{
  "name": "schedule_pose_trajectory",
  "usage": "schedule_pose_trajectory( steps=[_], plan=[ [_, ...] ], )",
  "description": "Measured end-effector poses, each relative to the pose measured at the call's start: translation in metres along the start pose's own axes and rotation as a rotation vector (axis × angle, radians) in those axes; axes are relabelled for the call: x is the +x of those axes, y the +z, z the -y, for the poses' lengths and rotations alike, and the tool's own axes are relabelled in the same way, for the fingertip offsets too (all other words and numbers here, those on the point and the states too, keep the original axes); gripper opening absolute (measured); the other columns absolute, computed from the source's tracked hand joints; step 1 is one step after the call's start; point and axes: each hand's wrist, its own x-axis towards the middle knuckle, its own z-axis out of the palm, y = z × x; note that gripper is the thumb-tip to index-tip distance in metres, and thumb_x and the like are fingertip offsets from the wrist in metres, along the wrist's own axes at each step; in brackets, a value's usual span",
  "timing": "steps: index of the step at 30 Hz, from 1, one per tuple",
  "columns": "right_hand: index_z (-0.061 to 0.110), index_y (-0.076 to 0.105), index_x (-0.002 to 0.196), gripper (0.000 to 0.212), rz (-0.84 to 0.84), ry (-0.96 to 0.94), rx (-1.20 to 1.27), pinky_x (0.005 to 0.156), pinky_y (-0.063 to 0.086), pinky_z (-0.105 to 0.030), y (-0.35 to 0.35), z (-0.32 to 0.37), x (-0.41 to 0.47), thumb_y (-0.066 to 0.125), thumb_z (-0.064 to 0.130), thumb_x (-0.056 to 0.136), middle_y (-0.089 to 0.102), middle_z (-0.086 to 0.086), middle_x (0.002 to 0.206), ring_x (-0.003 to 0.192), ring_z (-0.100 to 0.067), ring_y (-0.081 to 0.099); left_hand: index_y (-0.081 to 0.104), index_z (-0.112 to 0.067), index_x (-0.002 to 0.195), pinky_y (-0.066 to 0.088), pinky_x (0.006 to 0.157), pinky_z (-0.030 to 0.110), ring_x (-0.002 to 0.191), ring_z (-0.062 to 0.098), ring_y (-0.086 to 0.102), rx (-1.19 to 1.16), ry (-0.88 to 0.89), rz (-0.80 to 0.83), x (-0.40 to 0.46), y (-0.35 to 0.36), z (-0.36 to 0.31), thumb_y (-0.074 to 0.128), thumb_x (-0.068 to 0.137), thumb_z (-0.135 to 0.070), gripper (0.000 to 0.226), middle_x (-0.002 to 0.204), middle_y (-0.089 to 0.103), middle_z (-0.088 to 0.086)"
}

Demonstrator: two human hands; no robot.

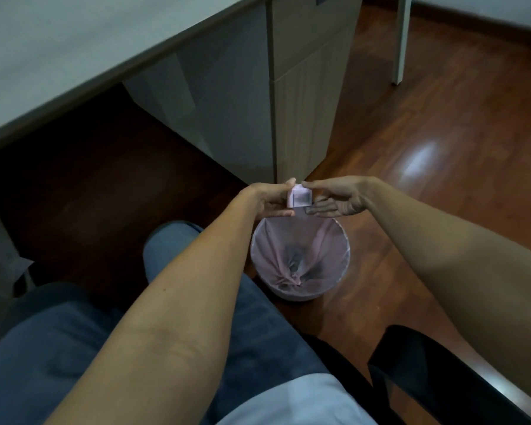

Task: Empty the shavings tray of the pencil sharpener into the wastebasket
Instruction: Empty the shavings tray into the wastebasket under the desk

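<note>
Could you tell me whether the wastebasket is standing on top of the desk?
No, the wastebasket stands on the wooden floor beside the desk, below the two hands holding the pencil sharpener.

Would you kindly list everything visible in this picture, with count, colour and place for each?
small pink plastic pencil sharpener: one, pale pink with a clear window, held between both hands above the far rim of the basket
round wastebasket with pink liner bag: one, pale pink, on the floor beside the person's knee
desk with light grey top: one, grey, upper left
drawer cabinet: one, beige wood grain, under the desk's right end
wooden floor: reddish brown, glossy, right side
black chair armrest: one, lower right
blue trousers: on the person's legs, lower left
left hand: gripping the sharpener's left side
right hand: thumb on the sharpener's top, fingers extended beneath
</note>
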Motion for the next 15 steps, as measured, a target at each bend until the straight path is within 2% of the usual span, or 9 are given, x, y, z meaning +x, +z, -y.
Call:
schedule_pose_trajectory(
  steps=[3,7,11,13,15],
  plan=[
    [0.004,0.056,0.137,0.052,0.038,0.002,0.080,0.105,0.050,-0.043,0.001,-0.004,-0.005,0.069,0.026,0.091,0.056,-0.018,0.143,0.107,-0.026,0.063,0.062,0.013,0.123,0.060,0.084,0.030,0.107,0.029,0.069,-0.022,0.064,-0.004,0.004,-0.009,0.005,0.076,0.088,-0.020,0.050,0.122,0.068,0.025],
    [-0.005,0.057,0.131,0.047,0.038,-0.085,0.113,0.105,0.049,-0.044,0.002,-0.002,-0.009,0.071,0.004,0.087,0.058,-0.025,0.138,0.103,-0.028,0.063,0.056,0.015,0.131,0.054,0.097,0.031,0.112,0.028,0.066,-0.001,0.183,0.007,-0.002,-0.019,0.005,0.073,0.084,0.008,0.050,0.128,0.065,0.024],
    [0.001,0.065,0.115,0.034,0.017,-0.242,0.172,0.101,0.053,-0.044,0.014,0.008,-0.023,0.066,-0.012,0.084,0.066,-0.020,0.114,0.102,-0.030,0.067,0.057,0.008,0.130,0.058,0.077,0.018,0.092,0.017,0.069,0.137,0.367,-0.034,-0.017,-0.029,0.000,0.080,0.076,0.008,0.058,0.109,0.069,0.014],
    [0.003,0.069,0.110,0.038,-0.047,-0.309,0.155,0.105,0.051,-0.043,0.018,0.012,-0.022,0.074,-0.014,0.076,0.071,-0.019,0.115,0.110,-0.031,0.068,0.059,0.004,0.128,0.056,0.076,0.015,0.092,0.013,0.067,0.180,0.440,-0.053,-0.022,-0.030,-0.003,0.083,0.074,0.004,0.059,0.111,0.069,0.012],
    [0.006,0.070,0.105,0.042,-0.093,-0.384,0.162,0.105,0.050,-0.038,0.020,0.025,-0.027,0.078,-0.016,0.070,0.072,-0.018,0.112,0.111,-0.027,0.068,0.059,0.004,0.128,0.056,0.079,0.017,0.100,0.017,0.066,0.187,0.523,-0.080,-0.036,-0.032,-0.012,0.083,0.073,0.004,0.060,0.118,0.068,0.015]
  ],
)
